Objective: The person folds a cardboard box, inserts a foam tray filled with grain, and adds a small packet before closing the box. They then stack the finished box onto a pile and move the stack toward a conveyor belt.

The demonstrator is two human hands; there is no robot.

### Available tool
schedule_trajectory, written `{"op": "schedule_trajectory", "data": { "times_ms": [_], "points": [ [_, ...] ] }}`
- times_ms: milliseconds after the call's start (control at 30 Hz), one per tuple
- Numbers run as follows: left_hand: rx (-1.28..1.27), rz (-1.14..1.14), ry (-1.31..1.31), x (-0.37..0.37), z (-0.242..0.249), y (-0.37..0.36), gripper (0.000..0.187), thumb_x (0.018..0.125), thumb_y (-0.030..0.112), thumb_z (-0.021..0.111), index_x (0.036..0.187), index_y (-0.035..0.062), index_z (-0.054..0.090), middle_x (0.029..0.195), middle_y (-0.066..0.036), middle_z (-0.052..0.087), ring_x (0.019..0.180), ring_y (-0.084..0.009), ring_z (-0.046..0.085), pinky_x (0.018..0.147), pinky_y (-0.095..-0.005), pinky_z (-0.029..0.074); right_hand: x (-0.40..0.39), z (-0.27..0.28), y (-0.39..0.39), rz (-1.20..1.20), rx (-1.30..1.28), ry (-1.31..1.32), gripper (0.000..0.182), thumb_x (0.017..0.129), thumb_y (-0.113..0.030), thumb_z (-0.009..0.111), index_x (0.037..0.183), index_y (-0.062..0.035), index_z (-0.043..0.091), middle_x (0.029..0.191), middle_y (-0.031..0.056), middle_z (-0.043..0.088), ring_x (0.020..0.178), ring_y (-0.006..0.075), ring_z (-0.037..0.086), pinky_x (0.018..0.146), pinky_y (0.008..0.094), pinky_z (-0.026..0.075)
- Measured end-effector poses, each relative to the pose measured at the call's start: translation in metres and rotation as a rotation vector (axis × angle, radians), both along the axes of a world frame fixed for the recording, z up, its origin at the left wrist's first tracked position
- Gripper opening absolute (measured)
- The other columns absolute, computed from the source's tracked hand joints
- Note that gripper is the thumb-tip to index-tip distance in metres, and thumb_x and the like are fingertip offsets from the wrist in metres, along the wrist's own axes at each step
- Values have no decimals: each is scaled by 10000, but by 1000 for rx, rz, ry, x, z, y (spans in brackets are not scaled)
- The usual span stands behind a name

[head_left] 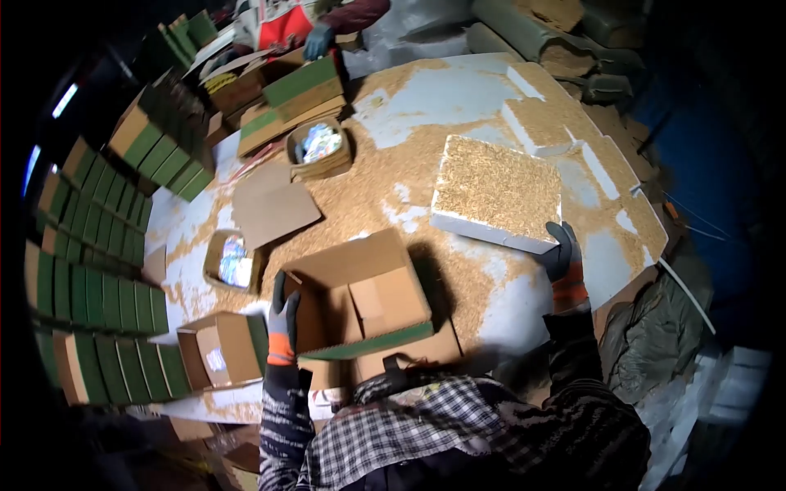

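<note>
My left hand (283, 317), in a grey and orange work glove, grips the left wall of an open cardboard box (393, 270). The box has a green outer strip along its near side, and only its bare bottom flaps show inside. My right hand (562, 252), gloved alike, holds the near right corner of a white foam slab or shallow tray (491, 233). Wood shavings (501, 184) cover its top, up to a thin white rim. The slab is to the right of the box, and my right fingers wrap its corner from the side.
Shavings lie scattered over the white table (409, 98). Two small containers of printed packets (321, 143) (235, 262) and a flat cardboard sheet (274, 204) are to the left. Green boxes (98, 282) stand stacked along the left edge. Another person's gloved hand (319, 41) is at the back.
</note>
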State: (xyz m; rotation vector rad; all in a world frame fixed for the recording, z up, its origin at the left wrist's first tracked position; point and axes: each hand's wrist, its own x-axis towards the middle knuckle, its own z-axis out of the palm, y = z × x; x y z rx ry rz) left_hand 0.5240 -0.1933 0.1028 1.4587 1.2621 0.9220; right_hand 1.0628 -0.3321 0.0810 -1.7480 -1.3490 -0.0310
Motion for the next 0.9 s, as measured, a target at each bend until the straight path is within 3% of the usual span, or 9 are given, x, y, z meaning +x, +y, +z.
{"op": "schedule_trajectory", "data": {
  "times_ms": [133,367,467,500,600,667,800,833,900],
  "points": [
    [51,57,-37,-14,-33,9,555,963,220,547,1442,0,375,1477,-126,415,1362,-208,373,1101,-295,298,-109,103,6,252,30,1042,376,805,-107,722,1128,-35,542,986,51,606,896,178,608,734,300,528],
    [39,115,-216,-9,-57,-2,516,1003,326,489,1411,15,431,1428,-137,468,1314,-216,426,1078,-289,323,-215,133,0,364,-248,949,415,781,-20,754,1075,-39,462,903,60,595,856,139,627,688,250,509],
    [124,203,-195,3,-44,-29,506,967,267,547,1402,30,444,1437,-173,454,1302,-279,456,1057,-323,355,-258,105,6,391,-337,849,702,783,-6,754,1372,-77,378,1290,178,466,1002,165,614,783,255,529],
    [91,200,-68,-4,-55,-31,537,948,257,561,1416,35,421,1407,-190,479,1278,-309,480,1046,-337,371,-269,88,9,428,-345,915,897,776,8,755,1496,-119,236,1456,159,306,1079,194,585,874,286,510],
    [-5,173,138,-30,-95,-24,644,893,199,572,1486,196,323,1275,-241,570,1176,-387,551,991,-395,423,-272,34,30,573,-399,806,911,777,20,717,1512,-93,193,1481,114,374,1147,240,555,993,309,424],
    [12,154,122,-33,-62,-33,657,893,174,552,1492,269,300,1264,-242,576,1161,-394,559,976,-405,431,-278,56,31,492,-719,547,883,786,-67,714,1507,-71,204,1421,159,444,1160,273,559,995,322,426],
    [-57,109,153,-30,-46,-37,679,898,151,530,1503,307,266,1339,-223,528,1200,-399,524,997,-405,416,-270,59,56,509,-1149,-304,915,789,-283,701,1505,-49,180,1342,231,506,1171,366,549,979,374,441],
    [-83,98,186,-28,-32,-43,679,898,155,533,1507,285,261,1364,-214,508,1221,-396,507,1012,-400,407,-275,56,58,521,-1100,-513,737,779,-366,689,1382,-21,444,1237,248,579,1111,394,577,938,399,469],
    [-168,66,201,-28,-25,-42,684,896,150,542,1512,220,255,1439,-178,439,1288,-377,449,1064,-380,367,-288,54,86,685,-1288,-800,584,759,-396,704,1196,-21,603,1138,229,632,1057,373,610,894,406,488]
  ]
}}
